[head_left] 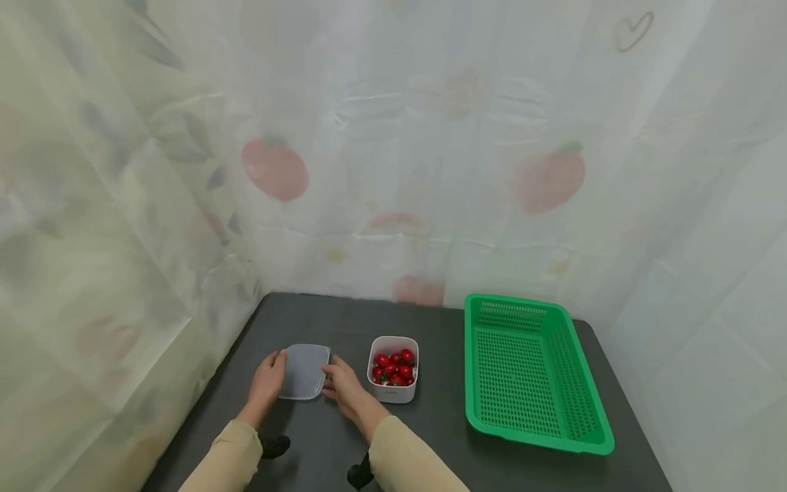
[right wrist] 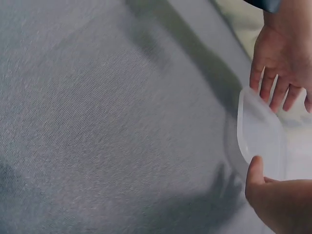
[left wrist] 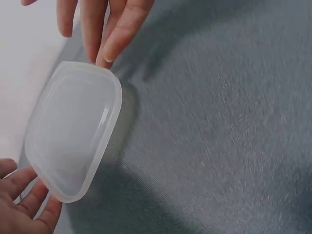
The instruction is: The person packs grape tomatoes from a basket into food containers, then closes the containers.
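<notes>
A translucent, rounded-square plastic lid (head_left: pixel 305 372) is held between both hands above the dark table, its shadow showing in the left wrist view. My left hand (head_left: pixel 267 379) pinches the lid's left edge, thumb at the rim. On the opposite edge, my right hand (head_left: pixel 347 389) grips the lid; its thumb (right wrist: pixel 255 170) lies over the rim in the right wrist view. Just right of that hand stands a white square container (head_left: pixel 395 395), uncovered, with several shiny red cherry tomatoes (head_left: pixel 403 371) inside.
A large green perforated basket (head_left: pixel 516 383) stands at the right of the dark table (head_left: pixel 439 410). Printed curtains (head_left: pixel 399 171) close in the back and both sides. Dark wrist-worn pieces (head_left: pixel 274 447) stick out beneath the forearms.
</notes>
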The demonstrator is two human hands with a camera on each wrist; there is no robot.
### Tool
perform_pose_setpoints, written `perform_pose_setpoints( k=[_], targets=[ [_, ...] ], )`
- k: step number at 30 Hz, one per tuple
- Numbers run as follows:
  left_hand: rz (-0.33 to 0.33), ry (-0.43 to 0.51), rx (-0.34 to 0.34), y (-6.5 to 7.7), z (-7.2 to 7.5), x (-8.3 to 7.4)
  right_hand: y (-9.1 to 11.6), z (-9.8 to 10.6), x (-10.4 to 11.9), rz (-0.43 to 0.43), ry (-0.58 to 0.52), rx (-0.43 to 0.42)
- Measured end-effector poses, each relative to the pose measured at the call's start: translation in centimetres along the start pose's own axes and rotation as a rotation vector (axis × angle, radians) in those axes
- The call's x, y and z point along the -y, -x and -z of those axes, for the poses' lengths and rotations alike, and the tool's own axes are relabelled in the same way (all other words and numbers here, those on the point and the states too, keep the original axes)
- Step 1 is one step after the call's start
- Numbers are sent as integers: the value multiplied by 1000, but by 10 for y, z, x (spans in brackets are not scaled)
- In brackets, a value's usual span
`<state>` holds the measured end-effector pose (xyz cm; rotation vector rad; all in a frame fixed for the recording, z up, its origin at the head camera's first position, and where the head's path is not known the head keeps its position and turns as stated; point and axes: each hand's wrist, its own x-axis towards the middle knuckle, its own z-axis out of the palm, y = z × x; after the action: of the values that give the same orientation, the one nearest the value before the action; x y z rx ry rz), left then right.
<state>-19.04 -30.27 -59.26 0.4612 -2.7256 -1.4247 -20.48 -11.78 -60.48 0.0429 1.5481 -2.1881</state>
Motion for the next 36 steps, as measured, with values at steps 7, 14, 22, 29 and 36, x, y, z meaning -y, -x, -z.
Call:
perform_pose_setpoints(
  k=[7, 14, 22, 29, 36],
  targets=[
    [-78, 103, -73, 9, 10, -26, 10, -11, 27, 94, 18, 10],
    [-229, 179, -175, 16, 7, -55, 29, -2, 65, 215, 127, 49],
    [-402, 274, -160, 27, -24, -96, 55, 38, 94, 308, 307, -63],
    [-424, 415, -103, 40, -54, -131, 69, 74, 105, 426, 368, -143],
    [-353, 513, -107, 37, -90, -140, 99, 84, 119, 543, 299, -242]
  ],
)
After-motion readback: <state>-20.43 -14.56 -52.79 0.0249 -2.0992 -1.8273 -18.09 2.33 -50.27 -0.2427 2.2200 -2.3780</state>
